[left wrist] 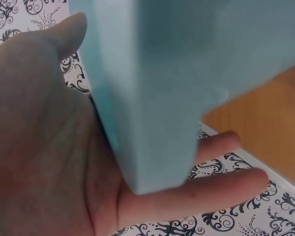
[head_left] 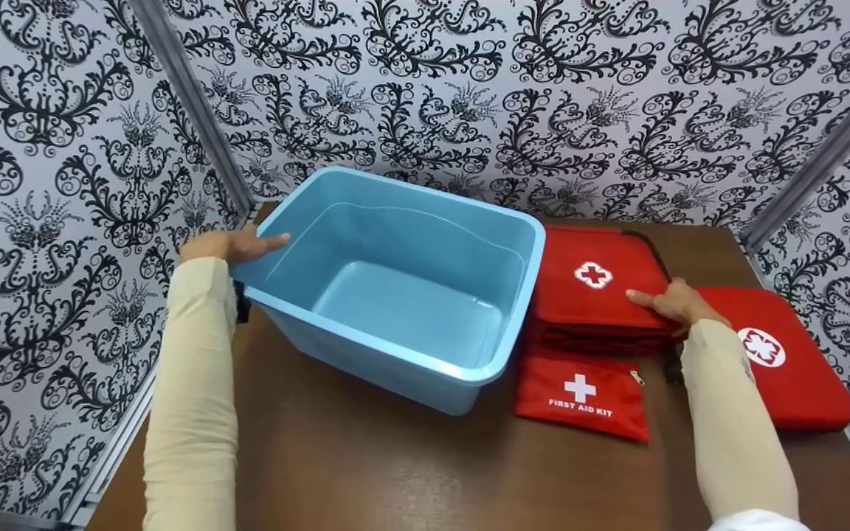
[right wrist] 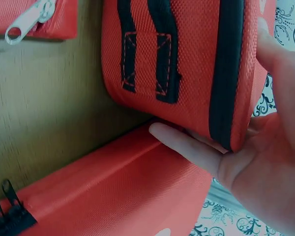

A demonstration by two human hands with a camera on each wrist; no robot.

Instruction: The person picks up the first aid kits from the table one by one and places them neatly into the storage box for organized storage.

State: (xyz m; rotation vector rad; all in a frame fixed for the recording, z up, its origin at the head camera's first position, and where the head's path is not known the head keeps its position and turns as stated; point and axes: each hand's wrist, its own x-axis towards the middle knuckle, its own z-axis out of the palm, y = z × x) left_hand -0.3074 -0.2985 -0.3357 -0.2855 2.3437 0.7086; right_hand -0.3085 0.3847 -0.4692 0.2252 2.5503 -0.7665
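Note:
A light-blue plastic tub [head_left: 410, 369] stands on the brown table. At its left rim is my left hand [head_left: 229, 247], the thumb reaching over the rim. In the left wrist view, the fingers [left wrist: 196, 196] extend nearly straight past the tub's corner, palm close against it. On the tub's right, a red first aid bag [head_left: 580, 295] with a white-edged cross has black zip trim. My right hand [head_left: 672, 302] holds its right front corner, thumb on the lid and fingers along the side. A red hard-looking first aid case [head_left: 801, 369] lies beside that hand, partly behind the forearm.
A small flat red pouch [head_left: 580, 409] marked FIRST AID KIT, with a zip pull, lies in front of the bag. Patterned wall panels [head_left: 432, 88] with grey posts enclose the table's back and sides. Brown tabletop [head_left: 395, 472] shows in front of the tub.

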